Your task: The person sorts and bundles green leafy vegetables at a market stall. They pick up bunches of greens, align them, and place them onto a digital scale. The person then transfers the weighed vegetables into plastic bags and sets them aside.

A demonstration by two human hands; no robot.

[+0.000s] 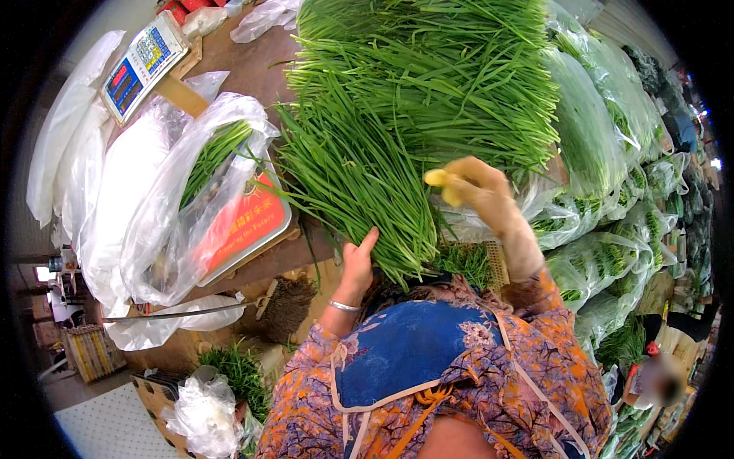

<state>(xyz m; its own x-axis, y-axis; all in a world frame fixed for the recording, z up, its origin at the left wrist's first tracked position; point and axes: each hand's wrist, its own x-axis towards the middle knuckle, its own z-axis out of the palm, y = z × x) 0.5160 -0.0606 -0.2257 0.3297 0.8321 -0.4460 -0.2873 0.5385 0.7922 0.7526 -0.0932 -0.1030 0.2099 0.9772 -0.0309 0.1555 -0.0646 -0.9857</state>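
My left hand [358, 261] is around the cut ends of a loose bundle of garlic chives [355, 178], thumb on top and fingers hidden underneath. The bundle's leaves point away to the upper left, against a large pile of garlic chives [424, 86]. To the right of the bundle, my right hand [484, 186] is raised in a pale glove, with yellow covers on the fingertips. It is slightly blurred; its fingertips look apart, with nothing seen between them. On the left, a clear plastic bag [155, 235] with chives inside lies over the scale's pan [246, 218].
A digital scale display [143, 66] stands at upper left. Bagged greens [596, 252] are stacked along the right. Near my body are a basket of trimmings [496, 261] and a brown brush [289, 304]. Crumpled plastic [203, 407] sits lower left. Another person [654, 378] is at lower right.
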